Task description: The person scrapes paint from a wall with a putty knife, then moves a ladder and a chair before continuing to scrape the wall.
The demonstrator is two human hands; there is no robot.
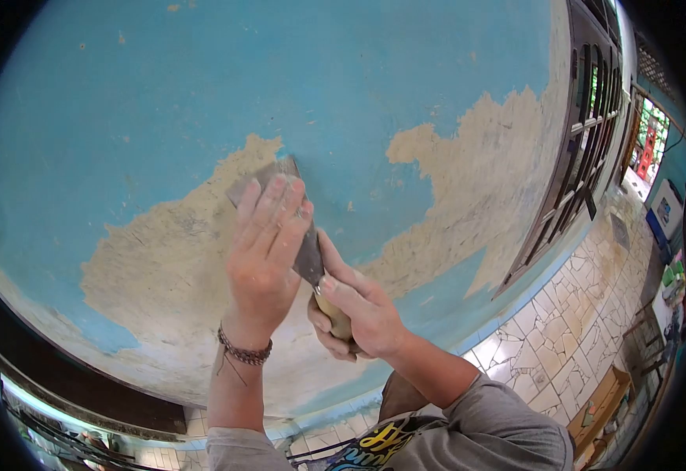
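Observation:
My right hand is wrapped round the pale handle of a scraper, with the thumb near the base of the grey metal blade. The blade's wide end rests against a blue painted wall, at the upper edge of a bare beige patch. My left hand lies flat over the blade, fingers stretched out and dusty, covering part of it. A small blue paint flake shows by the blade's upper corner. Around the left wrist is a braided bracelet.
A second bare patch spreads to the right, beside a dark window grille. Below lies a floor of irregular pale tiles. At lower right is a cardboard box; a dark ledge runs along the lower left.

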